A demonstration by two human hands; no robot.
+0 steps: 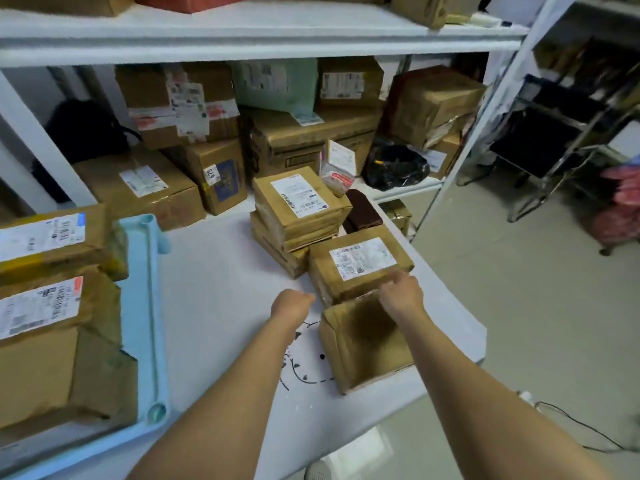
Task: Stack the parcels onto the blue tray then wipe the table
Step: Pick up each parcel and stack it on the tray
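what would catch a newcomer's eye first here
Two bare hands at centre: the right hand grips the far edge of a plain parcel, the left hand hangs beside it. At left, a blue tray already carries labelled parcels.

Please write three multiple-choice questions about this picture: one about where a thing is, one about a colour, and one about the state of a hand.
1. Where is the tray?
A. At the table's left side
B. On the upper shelf
C. On the floor

2. What colour is the tray?
A. Red
B. Light blue
C. Black

3. What is the right hand doing?
A. Hanging at the side
B. Holding a cloth
C. Reaching over the plain parcel to the labelled parcel

Answers:
1 A: the tray lies on the table at its left, holding parcels.
2 B: its rim is light blue.
3 C: the right hand sits at the near edge of the labelled parcel, above the plain parcel.
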